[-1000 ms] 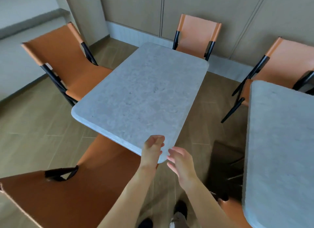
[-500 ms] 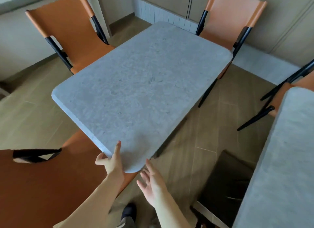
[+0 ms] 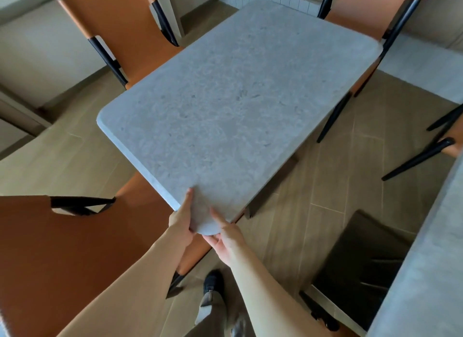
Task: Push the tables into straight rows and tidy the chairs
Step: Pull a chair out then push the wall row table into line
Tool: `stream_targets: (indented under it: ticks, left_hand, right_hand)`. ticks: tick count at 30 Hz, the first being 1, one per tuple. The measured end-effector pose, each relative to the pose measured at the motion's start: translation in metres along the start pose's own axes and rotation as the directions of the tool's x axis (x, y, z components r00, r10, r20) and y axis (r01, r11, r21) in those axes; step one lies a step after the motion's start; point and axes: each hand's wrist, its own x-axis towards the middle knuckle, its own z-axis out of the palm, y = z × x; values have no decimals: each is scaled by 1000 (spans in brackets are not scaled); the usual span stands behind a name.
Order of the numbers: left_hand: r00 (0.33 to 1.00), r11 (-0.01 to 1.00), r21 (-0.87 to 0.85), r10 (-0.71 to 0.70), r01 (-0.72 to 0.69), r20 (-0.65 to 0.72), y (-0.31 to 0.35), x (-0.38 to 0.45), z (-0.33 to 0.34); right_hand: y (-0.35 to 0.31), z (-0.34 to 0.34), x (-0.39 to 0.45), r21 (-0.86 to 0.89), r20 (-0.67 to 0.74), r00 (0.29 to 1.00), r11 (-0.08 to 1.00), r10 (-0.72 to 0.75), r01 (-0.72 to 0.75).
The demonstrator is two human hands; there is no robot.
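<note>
Head view: both hands now grip the near rounded corner of the grey stone-look counter (image 3: 233, 106), where half a second ago they only reached for it, the right palm open and clear of the edge. The left hand (image 3: 181, 220) clamps the corner's left side, thumb lying flat on the top and fingers tucked under the rim. The right hand (image 3: 226, 235) pinches the right side of the same corner, thumb on the top surface and fingers curled beneath. The two hands sit close together, nearly meeting under the corner. The counter fills more of the frame than before.

The counter is rectangular with rounded corners, its top mottled pale grey, and it stands skewed to the floorboards on dark legs. An orange chair with a black frame (image 3: 127, 33) is pushed against its far left side; a second orange chair (image 3: 363, 13) stands at the far right corner. A third orange chair (image 3: 62, 249) sits at near left, its seat partly under the gripped corner. A second grey counter (image 3: 426, 274) runs along the right edge, with a dark chair seat (image 3: 363, 256) beside it.
</note>
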Motion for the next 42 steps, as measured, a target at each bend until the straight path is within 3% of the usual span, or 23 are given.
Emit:
stream_targets:
  ticks: [9, 42]
  left_hand:
    - [990, 999, -31, -20, 25, 136, 1, -1, -7]
    - [966, 956, -205, -170, 209, 194, -106, -98, 35]
  right_hand:
    - [-6, 1, -11, -23, -13, 999, 999, 44, -45]
    - [-48, -107, -91, -227, -23, 999, 973, 46, -50]
